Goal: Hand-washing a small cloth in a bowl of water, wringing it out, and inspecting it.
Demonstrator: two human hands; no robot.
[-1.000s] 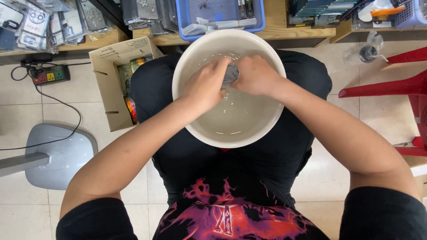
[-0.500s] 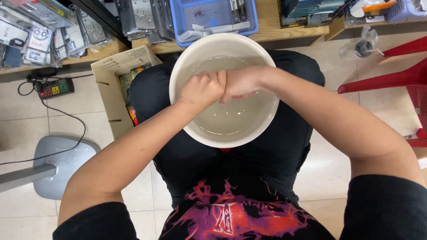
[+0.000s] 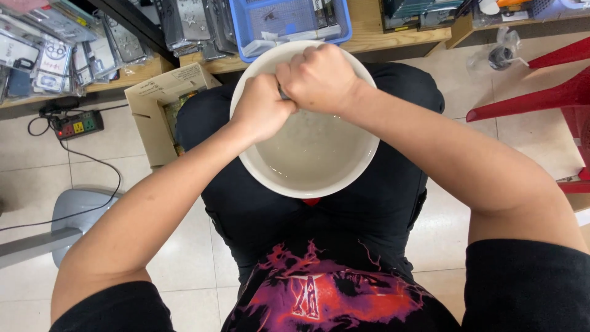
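Observation:
A white round basin (image 3: pixel 344 181) with shallow cloudy water rests on my lap. Both hands are over its far side, pressed together. My left hand (image 3: pixel 261 107) and my right hand (image 3: pixel 319 77) are each closed in a fist around a small grey wet item (image 3: pixel 283 93), of which only a sliver shows between them. I cannot tell what the item is.
A cardboard box (image 3: pixel 161 110) stands on the tiled floor at left, beside a power strip (image 3: pixel 77 125) with a cable. A blue basket (image 3: pixel 289 21) sits on the low wooden shelf ahead. A red plastic chair (image 3: pixel 553 92) is at right, a grey stand base (image 3: pixel 67 215) at lower left.
My hands have lifted from the water and closed tighter together around the grey item, moving toward the basin's far rim.

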